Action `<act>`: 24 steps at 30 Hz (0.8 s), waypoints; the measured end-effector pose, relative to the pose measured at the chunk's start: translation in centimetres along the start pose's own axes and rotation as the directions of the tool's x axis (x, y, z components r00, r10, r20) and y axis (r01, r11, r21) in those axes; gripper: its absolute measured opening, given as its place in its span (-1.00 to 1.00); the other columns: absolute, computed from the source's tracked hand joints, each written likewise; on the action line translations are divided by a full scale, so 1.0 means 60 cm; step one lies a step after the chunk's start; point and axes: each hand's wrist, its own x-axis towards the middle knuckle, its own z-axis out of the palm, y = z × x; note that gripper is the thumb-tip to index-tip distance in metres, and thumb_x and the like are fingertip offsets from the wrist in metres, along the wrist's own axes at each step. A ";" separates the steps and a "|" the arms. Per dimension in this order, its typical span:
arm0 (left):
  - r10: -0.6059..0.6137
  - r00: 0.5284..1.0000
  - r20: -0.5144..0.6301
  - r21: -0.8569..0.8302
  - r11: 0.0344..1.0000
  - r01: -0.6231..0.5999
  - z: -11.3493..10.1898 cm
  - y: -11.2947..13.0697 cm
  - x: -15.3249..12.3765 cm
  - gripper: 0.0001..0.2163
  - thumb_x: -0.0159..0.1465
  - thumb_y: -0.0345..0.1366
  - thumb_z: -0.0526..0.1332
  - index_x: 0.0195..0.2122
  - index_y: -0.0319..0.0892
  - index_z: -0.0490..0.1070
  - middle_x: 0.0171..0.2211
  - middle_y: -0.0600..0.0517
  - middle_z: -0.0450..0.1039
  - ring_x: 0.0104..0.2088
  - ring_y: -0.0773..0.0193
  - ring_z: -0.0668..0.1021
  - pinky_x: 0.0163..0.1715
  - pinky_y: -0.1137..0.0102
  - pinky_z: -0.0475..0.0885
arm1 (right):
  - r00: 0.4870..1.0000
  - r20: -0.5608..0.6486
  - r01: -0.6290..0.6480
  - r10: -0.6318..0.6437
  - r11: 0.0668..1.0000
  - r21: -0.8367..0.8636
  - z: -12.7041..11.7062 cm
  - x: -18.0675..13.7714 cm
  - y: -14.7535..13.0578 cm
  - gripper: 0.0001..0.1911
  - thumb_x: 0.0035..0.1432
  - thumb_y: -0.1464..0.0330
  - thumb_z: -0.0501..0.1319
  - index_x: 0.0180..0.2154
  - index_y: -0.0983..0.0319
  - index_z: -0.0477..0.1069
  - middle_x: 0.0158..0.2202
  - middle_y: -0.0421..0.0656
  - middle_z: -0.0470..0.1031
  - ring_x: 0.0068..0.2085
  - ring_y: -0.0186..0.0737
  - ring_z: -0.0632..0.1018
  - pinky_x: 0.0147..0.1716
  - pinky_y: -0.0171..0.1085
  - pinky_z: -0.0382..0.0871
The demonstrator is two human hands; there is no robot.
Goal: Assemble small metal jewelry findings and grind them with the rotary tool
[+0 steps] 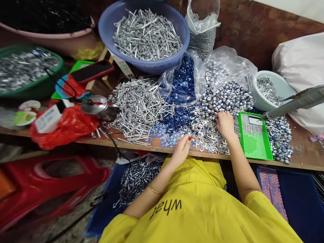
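My left hand [182,147] is closed in a pinch at the table's front edge, beside loose blue cross-shaped pieces [168,137]. Whatever is between its fingertips is too small to name. Farther right, my right hand [225,125] has its fingers curled down where a heap of silver-and-blue ringed cylinders [225,98] meets a spread of curved silver clips [209,135]. Its fingertips are partly hidden, and anything in them cannot be made out. A green tray [257,146] with tiny silver bits [249,126] stands just right of that hand.
Silver rods are heaped [139,104] at centre left, below a blue basin [106,27] of more rods. A metal arm [296,104] reaches over the tray from the right. A pale bowl [288,87] stands behind it. Below the table are a blue bin [101,206] and red stool [22,172].
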 end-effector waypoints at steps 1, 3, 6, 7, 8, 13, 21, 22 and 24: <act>0.026 1.000 0.009 -0.003 1.000 -0.026 0.002 0.000 0.002 -0.67 0.45 -0.15 -0.04 -0.08 -0.15 0.48 -0.15 -0.05 0.50 -0.20 0.21 0.49 -0.12 0.34 0.35 | 1.000 0.002 0.020 -0.020 1.000 0.014 0.002 -0.002 -0.001 -0.77 0.22 0.51 0.05 -0.14 0.29 0.43 -0.18 0.06 0.48 -0.13 0.02 0.33 -0.23 -0.13 0.13; 0.047 0.998 0.029 0.002 0.999 -0.047 0.008 0.000 0.005 -0.67 0.45 -0.16 -0.03 -0.10 -0.16 0.49 -0.16 -0.06 0.49 -0.13 0.18 0.49 -0.06 0.31 0.34 | 0.999 0.005 0.035 -0.035 0.999 0.039 0.004 -0.005 -0.003 -0.72 0.21 0.54 0.02 -0.10 0.30 0.42 -0.21 0.07 0.49 -0.14 0.03 0.33 -0.23 -0.11 0.15; 0.030 0.999 0.037 0.012 0.999 -0.031 0.017 0.003 0.007 -0.68 0.45 -0.15 -0.04 -0.10 -0.15 0.47 -0.21 -0.04 0.49 -0.15 0.18 0.50 -0.08 0.32 0.35 | 0.999 -0.036 0.015 -0.011 0.994 0.112 0.002 -0.008 -0.004 -0.61 0.18 0.57 -0.02 -0.01 0.30 0.39 -0.16 0.07 0.48 -0.13 0.04 0.35 -0.20 -0.09 0.21; 0.021 0.999 0.032 0.012 1.000 -0.021 0.020 0.005 0.007 -0.68 0.45 -0.14 -0.04 -0.10 -0.15 0.46 -0.22 -0.03 0.49 -0.17 0.19 0.50 -0.11 0.34 0.36 | 0.998 -0.067 0.001 0.009 0.989 0.147 0.000 -0.009 -0.002 -0.55 0.17 0.58 -0.03 0.06 0.29 0.36 -0.13 0.06 0.46 -0.11 0.03 0.36 -0.18 -0.08 0.23; 0.012 1.000 0.025 0.009 1.000 -0.012 0.022 0.005 0.007 -0.67 0.45 -0.12 -0.05 -0.12 -0.14 0.45 -0.24 -0.02 0.48 -0.20 0.20 0.49 -0.14 0.35 0.35 | 0.994 -0.100 -0.016 0.035 0.983 0.182 -0.002 -0.011 0.000 -0.49 0.17 0.59 -0.04 0.12 0.26 0.32 -0.09 0.05 0.44 -0.09 0.02 0.36 -0.15 -0.08 0.25; -0.030 0.999 0.023 0.007 1.000 0.030 0.027 0.007 0.010 -0.66 0.45 -0.11 -0.07 -0.29 -0.16 0.38 -0.35 0.03 0.44 -0.37 0.27 0.42 -0.29 0.40 0.31 | 0.971 -0.183 -0.069 0.152 0.917 0.394 -0.021 -0.045 -0.003 -0.48 0.21 0.60 -0.07 0.11 0.13 0.36 -0.09 0.01 0.33 -0.02 -0.04 0.39 -0.06 -0.06 0.34; 0.089 0.991 0.098 0.097 0.990 -0.099 0.035 0.031 0.014 -0.67 0.46 -0.18 -0.11 -0.40 -0.15 0.27 -0.41 0.03 0.33 -0.34 0.24 0.40 -0.27 0.37 0.27 | 0.991 -0.114 0.062 0.074 0.506 0.860 -0.091 -0.136 -0.091 -0.79 0.32 0.32 0.16 -0.03 0.12 0.41 -0.15 -0.13 0.49 -0.18 -0.21 0.53 -0.15 -0.18 0.46; 0.101 0.988 0.117 0.114 0.987 -0.115 0.033 0.034 0.012 -0.67 0.46 -0.21 -0.11 -0.41 -0.15 0.26 -0.41 0.02 0.33 -0.34 0.23 0.40 -0.27 0.36 0.27 | 0.994 -0.097 0.056 0.054 0.514 0.856 -0.098 -0.140 -0.094 -0.80 0.31 0.31 0.17 -0.04 0.13 0.42 -0.15 -0.13 0.51 -0.19 -0.22 0.53 -0.16 -0.18 0.45; 0.122 0.979 0.163 0.138 0.980 -0.146 0.028 0.039 0.006 -0.69 0.45 -0.25 -0.09 -0.43 -0.15 0.26 -0.40 0.01 0.34 -0.32 0.21 0.41 -0.25 0.35 0.28 | 0.999 -0.027 0.033 -0.019 0.512 0.858 -0.106 -0.143 -0.091 -0.79 0.29 0.27 0.21 -0.06 0.14 0.45 -0.17 -0.13 0.54 -0.24 -0.23 0.54 -0.21 -0.21 0.46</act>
